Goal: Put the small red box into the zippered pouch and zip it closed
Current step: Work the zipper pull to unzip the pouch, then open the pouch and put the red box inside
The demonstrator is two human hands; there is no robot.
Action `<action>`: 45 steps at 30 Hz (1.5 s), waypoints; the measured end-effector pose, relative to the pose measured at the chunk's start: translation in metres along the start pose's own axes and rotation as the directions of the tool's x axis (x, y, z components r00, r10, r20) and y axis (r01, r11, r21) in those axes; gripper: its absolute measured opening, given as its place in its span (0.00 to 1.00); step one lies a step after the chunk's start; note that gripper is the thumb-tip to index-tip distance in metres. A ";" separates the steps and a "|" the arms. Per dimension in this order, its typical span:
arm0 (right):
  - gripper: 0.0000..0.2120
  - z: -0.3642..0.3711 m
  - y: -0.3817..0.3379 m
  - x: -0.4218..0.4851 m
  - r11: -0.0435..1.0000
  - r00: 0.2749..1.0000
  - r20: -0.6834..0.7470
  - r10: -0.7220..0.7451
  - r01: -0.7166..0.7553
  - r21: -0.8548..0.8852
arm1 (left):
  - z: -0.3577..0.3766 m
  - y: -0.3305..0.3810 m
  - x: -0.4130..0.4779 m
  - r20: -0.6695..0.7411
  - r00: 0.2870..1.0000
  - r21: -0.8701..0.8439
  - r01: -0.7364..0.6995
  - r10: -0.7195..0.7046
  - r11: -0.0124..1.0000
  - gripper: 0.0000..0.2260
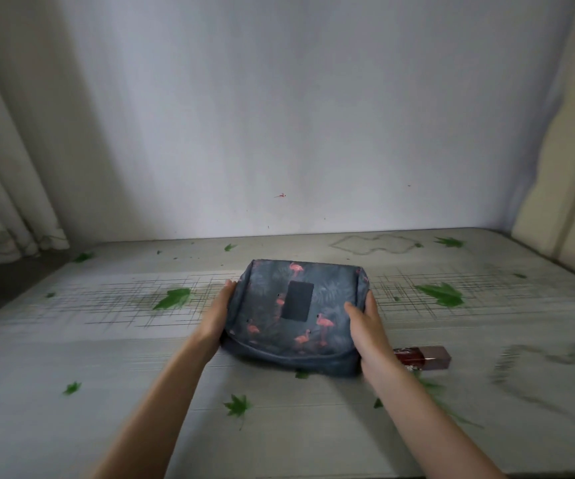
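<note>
A dark blue zippered pouch (pixel 300 312) with pink flamingos and a dark patch lies in the middle of the mattress. My left hand (pixel 218 311) holds its left side, fingers reaching along the edge. On the pouch's right side my right hand (pixel 365 323) grips it, thumb on top and fingers down the side. The small red box (pixel 424 356) lies flat on the mattress just right of my right wrist, partly hidden by it. The pouch's zipper is not visible from here.
The surface is a pale mattress (pixel 141 340) printed with green leaves and grey lines. A white wall rises behind it. Curtains (pixel 2 202) hang at the far left and a beige panel (pixel 562 167) stands at the right.
</note>
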State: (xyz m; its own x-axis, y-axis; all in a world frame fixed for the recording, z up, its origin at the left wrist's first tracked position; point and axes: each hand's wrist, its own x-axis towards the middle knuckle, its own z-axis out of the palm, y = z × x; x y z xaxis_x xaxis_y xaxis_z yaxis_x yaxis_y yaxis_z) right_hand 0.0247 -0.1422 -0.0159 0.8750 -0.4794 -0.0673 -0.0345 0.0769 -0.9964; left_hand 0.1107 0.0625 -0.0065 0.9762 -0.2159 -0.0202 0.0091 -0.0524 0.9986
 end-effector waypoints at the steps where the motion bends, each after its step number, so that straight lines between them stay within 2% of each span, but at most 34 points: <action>1: 0.27 -0.002 -0.003 0.006 0.999 1.000 0.009 0.006 -0.006 -0.036 | 0.002 -0.002 -0.003 -0.029 0.999 -0.008 0.014 -0.014 1.000 0.22; 4: 0.23 -0.010 -0.010 0.020 0.996 0.999 0.033 0.028 -0.025 -0.091 | 0.007 -0.010 -0.011 -0.084 0.995 -0.076 0.043 -0.050 0.996 0.20; 7: 0.19 -0.016 -0.017 0.028 0.994 0.999 0.047 0.014 -0.009 -0.104 | 0.010 -0.018 -0.017 -0.112 0.993 -0.109 0.012 -0.025 0.994 0.18; 10: 0.16 -0.024 -0.017 0.030 0.997 1.000 0.020 0.018 -0.017 -0.070 | 0.006 -0.021 -0.021 -0.137 0.991 -0.098 -0.008 -0.006 0.995 0.18; 13: 0.17 -0.033 -0.014 0.031 0.997 0.999 -0.022 0.034 -0.036 -0.069 | 0.000 -0.020 -0.021 -0.179 0.984 -0.094 -0.007 -0.010 0.996 0.14; 17: 0.15 -0.041 -0.017 0.035 0.987 0.999 -0.036 -0.017 0.011 -0.162 | -0.004 -0.014 -0.018 -0.204 0.979 -0.071 0.009 -0.023 0.997 0.08; 26: 0.08 -0.043 -0.025 0.051 0.870 0.981 0.073 -0.182 0.195 -0.453 | -0.014 -0.008 0.000 -0.175 0.984 0.005 -0.033 0.034 0.999 0.08; 29: 0.13 -0.041 -0.024 0.055 0.822 0.974 0.110 -0.196 0.225 -0.523 | -0.012 -0.011 0.005 -0.157 0.985 0.028 -0.069 0.073 0.997 0.07; 32: 0.26 -0.042 -0.026 0.056 0.758 0.958 0.224 -0.179 0.280 -0.590 | -0.013 -0.012 0.008 -0.124 0.986 0.072 -0.103 0.112 0.992 0.08; 34: 0.32 -0.043 -0.029 0.056 0.684 0.932 0.315 -0.178 0.347 -0.642 | -0.015 -0.012 0.010 -0.073 0.988 0.107 -0.129 0.137 0.986 0.13; 39: 0.33 -0.040 -0.033 0.060 0.524 0.903 0.410 -0.132 0.414 -0.744 | -0.019 -0.011 0.012 0.011 0.983 0.188 -0.184 0.185 0.965 0.20; 45: 0.32 -0.038 -0.027 0.065 0.479 0.883 0.428 -0.194 0.466 -0.744 | -0.016 -0.017 0.020 0.009 0.957 0.381 -0.271 0.290 0.884 0.22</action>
State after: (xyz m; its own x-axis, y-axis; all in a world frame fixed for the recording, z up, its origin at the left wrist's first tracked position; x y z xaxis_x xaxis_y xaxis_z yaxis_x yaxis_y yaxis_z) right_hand 0.0643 -0.2082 0.0043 0.9857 -0.0640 0.1560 0.0321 -0.8371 -0.5461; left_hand 0.1336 0.0749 -0.0227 0.9348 -0.2308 0.2698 -0.3396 -0.3594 0.8692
